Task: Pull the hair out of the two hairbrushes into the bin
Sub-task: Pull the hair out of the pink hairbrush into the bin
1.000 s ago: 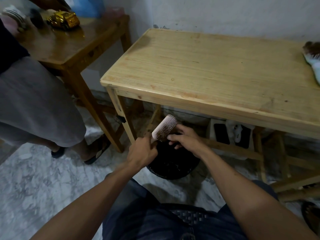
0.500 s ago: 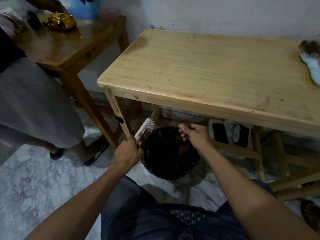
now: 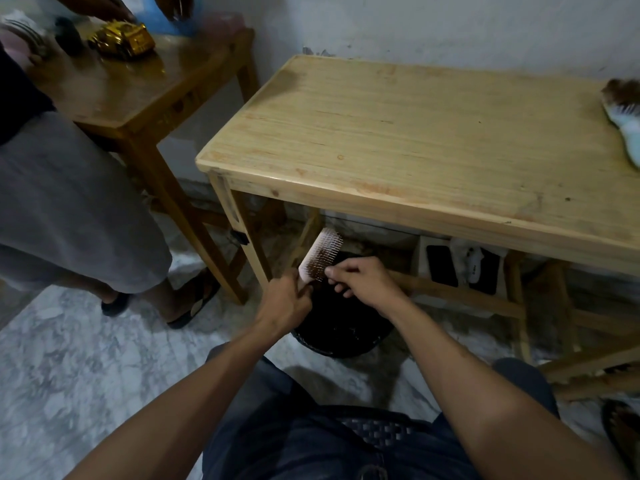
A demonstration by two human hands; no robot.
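Note:
A pink hairbrush [image 3: 320, 254] with pale bristles is held over the black bin [image 3: 341, 329] on the floor under the light wooden table. My left hand [image 3: 285, 303] grips its handle. My right hand [image 3: 360, 277] pinches at the bristles near the lower part of the brush head, fingers closed on hair there. A second hairbrush [image 3: 625, 123], light blue with brown hair in it, lies on the table's far right edge, partly cut off by the frame.
The light wooden table [image 3: 415, 161] stands over the bin, its front left leg close to my hands. A darker table [image 3: 138, 88] at the left holds a gold toy car [image 3: 121, 39]. Another person in grey shorts [image 3: 69, 209] stands at the left.
My right hand, which had drawn away over the bin, has come back onto the brush's bristles. My left hand has brought the brush rightward, over the bin.

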